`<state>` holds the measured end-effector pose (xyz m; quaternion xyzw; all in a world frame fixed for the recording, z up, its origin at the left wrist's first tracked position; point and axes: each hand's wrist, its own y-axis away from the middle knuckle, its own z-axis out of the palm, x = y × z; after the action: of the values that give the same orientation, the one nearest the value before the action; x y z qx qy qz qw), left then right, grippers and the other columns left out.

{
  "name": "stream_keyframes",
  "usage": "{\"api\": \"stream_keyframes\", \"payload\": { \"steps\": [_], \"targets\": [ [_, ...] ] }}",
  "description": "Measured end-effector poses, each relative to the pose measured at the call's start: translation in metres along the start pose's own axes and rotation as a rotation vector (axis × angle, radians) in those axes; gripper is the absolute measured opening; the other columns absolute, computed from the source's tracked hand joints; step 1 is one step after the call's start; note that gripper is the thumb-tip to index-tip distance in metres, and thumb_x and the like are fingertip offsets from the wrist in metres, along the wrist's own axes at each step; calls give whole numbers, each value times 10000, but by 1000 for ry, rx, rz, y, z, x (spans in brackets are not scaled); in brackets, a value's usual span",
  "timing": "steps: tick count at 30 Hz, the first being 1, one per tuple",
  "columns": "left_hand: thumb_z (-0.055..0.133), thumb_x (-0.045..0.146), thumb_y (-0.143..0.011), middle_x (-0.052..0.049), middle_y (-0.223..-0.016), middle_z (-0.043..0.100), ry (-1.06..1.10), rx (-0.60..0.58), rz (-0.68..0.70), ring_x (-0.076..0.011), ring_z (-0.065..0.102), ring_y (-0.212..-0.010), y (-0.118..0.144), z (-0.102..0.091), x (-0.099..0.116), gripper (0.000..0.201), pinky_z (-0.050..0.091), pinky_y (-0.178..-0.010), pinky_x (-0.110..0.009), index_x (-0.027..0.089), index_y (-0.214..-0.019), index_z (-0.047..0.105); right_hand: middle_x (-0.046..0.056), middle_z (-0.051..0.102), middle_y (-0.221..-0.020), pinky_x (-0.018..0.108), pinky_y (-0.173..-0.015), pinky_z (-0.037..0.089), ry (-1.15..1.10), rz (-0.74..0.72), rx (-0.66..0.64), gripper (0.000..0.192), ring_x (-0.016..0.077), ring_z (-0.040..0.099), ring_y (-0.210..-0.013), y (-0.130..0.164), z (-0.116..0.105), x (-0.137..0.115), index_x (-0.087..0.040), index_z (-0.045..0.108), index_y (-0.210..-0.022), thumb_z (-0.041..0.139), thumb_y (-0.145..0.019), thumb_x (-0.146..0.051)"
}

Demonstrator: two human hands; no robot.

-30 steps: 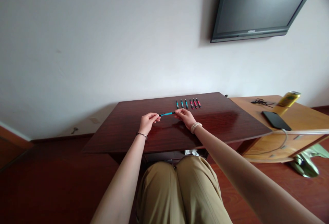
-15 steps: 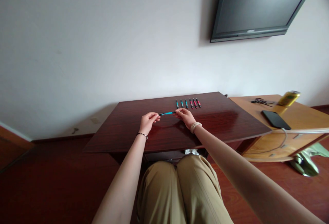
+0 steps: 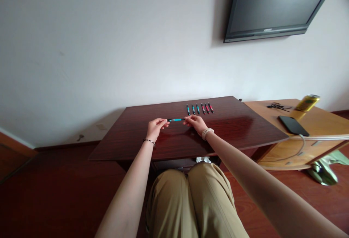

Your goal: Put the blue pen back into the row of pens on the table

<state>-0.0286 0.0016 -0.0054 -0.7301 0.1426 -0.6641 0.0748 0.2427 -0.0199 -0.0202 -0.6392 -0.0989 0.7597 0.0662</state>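
Broadly, the background is filled by a pale wall (image 3: pixel 109 48). Before it a dark, glossy table (image 3: pixel 131 136) is set, flanked on the right by a lighter wooden cabinet (image 3: pixel 264 118); above, a television (image 3: pixel 272 5) is mounted. Over the table, the left hand (image 3: pixel 155 129) and right hand (image 3: pixel 197 124) are nearly closed, fingertips pinched. On the cabinet a black phone (image 3: pixel 293 125), yellow can (image 3: pixel 308 102) and black cable (image 3: pixel 278 106) are placed. Just beyond the right hand, three blue pens (image 3: pixel 193 109) and three pink pens (image 3: pixel 207 108) are lined up. Between both hands, one blue-and-black pen (image 3: pixel 176 119) is gripped by its ends, roughly level.
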Motion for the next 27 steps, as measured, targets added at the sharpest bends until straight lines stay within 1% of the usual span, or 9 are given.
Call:
{"api": "stream_keyframes", "payload": {
  "steps": [4, 9, 14, 19, 22, 25, 27],
  "targets": [
    [806, 568, -841, -158, -1009, 825, -8, -4, 8, -261, 782, -865, 0, 0, 1, 430, 558, -704, -338, 168, -996, 776, 54, 804, -812, 300, -686, 507, -6, 0, 5, 477, 162, 637, -676, 0, 0, -1, -225, 703, -822, 876, -724, -659],
    [806, 576, -839, -159, -1017, 823, -15, -8, 15, -265, 783, -876, 0, 1, 0, 442, 556, -709, -336, 166, -1001, 774, 50, 813, -872, 290, -705, 521, -85, 13, 39, 469, 160, 670, -717, -1, -2, 1, -233, 707, -891, 907, -703, -613],
    [813, 560, -834, -141, -996, 822, 7, 10, 22, -253, 780, -867, 0, 1, -1, 431, 550, -711, -325, 168, -1011, 772, 50, 813, -902, 296, -733, 535, -97, 22, 31, 468, 182, 709, -784, -1, -1, 1, -236, 717, -926, 920, -695, -588],
    [817, 561, -826, -132, -970, 819, 9, 24, 32, -246, 769, -849, 0, 2, 2, 422, 551, -720, -335, 175, -993, 782, 53, 817, -932, 302, -753, 540, -103, 28, 19, 511, 183, 716, -793, -2, -2, 1, -237, 728, -976, 947, -657, -571],
    [828, 552, -818, -131, -950, 816, 11, 19, 34, -248, 762, -842, 0, 2, 3, 409, 552, -729, -348, 176, -971, 781, 68, 817, -918, 308, -741, 540, -59, 30, 19, 494, 177, 693, -755, -3, -3, 2, -228, 719, -892, 899, -697, -645],
    [834, 551, -815, -133, -946, 814, 11, 8, 35, -253, 760, -851, -1, 2, 3, 407, 555, -744, -359, 176, -962, 779, 70, 796, -811, 312, -691, 526, 21, 22, 32, 544, 170, 648, -682, -4, -2, 3, -227, 662, -762, 805, -752, -752],
    [836, 551, -813, -133, -945, 813, 12, 10, 38, -252, 759, -850, -1, 1, 2, 409, 554, -747, -360, 175, -963, 777, 65, 782, -768, 314, -672, 516, 57, 14, 39, 565, 169, 630, -657, -4, -1, 2, -229, 639, -737, 772, -768, -778]
  ]
}}
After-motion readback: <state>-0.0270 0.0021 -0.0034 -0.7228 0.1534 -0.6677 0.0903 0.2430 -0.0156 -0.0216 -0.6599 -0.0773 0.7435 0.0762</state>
